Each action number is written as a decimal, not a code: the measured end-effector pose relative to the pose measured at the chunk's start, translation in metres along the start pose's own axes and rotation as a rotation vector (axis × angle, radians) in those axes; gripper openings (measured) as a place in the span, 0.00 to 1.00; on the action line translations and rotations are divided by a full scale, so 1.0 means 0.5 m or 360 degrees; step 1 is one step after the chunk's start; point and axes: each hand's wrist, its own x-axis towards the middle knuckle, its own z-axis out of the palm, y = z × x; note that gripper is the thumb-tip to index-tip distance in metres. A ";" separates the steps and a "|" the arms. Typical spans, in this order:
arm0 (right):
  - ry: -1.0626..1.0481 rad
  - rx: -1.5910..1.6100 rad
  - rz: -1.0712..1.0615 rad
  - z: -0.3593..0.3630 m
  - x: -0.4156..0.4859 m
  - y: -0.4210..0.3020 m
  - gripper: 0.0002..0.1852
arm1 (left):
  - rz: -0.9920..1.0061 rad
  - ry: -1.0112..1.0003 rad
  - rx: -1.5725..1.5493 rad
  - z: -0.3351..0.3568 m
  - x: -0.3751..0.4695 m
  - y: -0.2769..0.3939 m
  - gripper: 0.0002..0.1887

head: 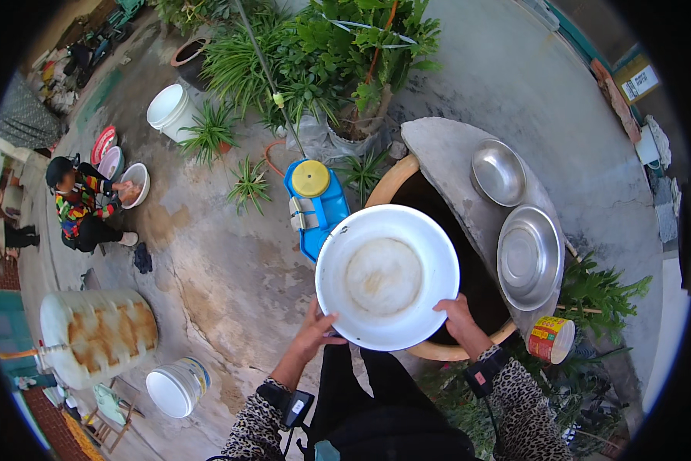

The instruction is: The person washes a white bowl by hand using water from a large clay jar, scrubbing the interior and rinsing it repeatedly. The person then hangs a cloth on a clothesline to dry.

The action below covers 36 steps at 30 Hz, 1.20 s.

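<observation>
A white enamel basin [383, 276] with a stained bottom and a few chips is held in front of me. My left hand [312, 329] grips its lower left rim, and my right hand [459, 318] has its right rim, thumb on top. Below the basin, partly hidden by it, is a large round clay vat [396, 173] with a dark inside. A half-round concrete slab [458, 150] covers its right side. Two metal basins, a smaller one [499, 172] and a wider one [528, 257], rest on that slab.
Left of the vat stands a blue backpack sprayer [318, 210] with a yellow cap. Potted plants [345, 75] crowd the far side. White buckets [178, 387], a large plastic tank [99, 339] and a squatting person [83, 201] at a washbasin [135, 184] are leftward. A red-yellow tub [551, 340] sits right.
</observation>
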 end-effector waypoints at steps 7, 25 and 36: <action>-0.0220 -0.0198 -0.0033 -0.027 0.011 -0.095 0.22 | 0.0174 -0.0017 0.0196 -0.014 0.016 0.111 0.36; -0.0170 -0.0325 -0.0421 -0.104 -0.050 -0.159 0.19 | 0.0119 -0.0013 -0.0150 0.114 -0.076 -0.032 0.32; 0.0576 0.0744 -0.0411 -0.057 -0.190 0.132 0.20 | 0.0127 -0.0159 -0.0123 0.111 -0.116 -0.057 0.32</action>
